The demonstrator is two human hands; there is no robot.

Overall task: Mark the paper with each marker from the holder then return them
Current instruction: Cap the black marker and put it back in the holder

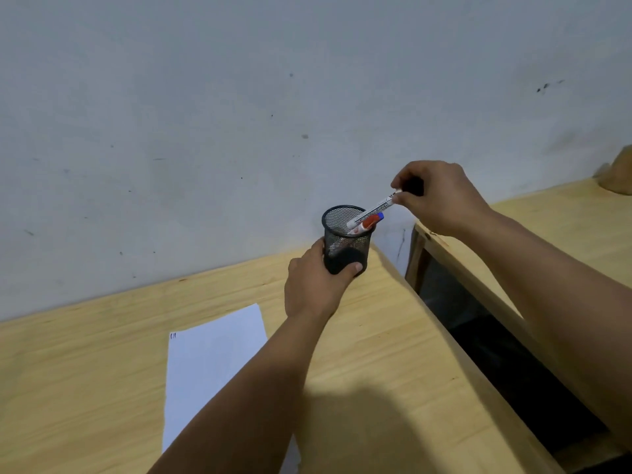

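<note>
A black mesh holder [343,222] stands near the far right corner of the wooden table [85,364]. My left hand [316,285] wraps around its base. My right hand [437,196] pinches the black cap end of a white marker [374,210], which slants down with its lower end inside the holder's rim. A red marker [367,223] with a blue end leans against the rim beside it. A white sheet of paper [212,364] lies flat nearer to me, with small dark marks at its top left corner.
A grey wall [239,114] rises right behind the table. To the right, a dark gap [496,354] separates this table from a second wooden surface [564,227]. A tan object [619,176] sits at that surface's far edge.
</note>
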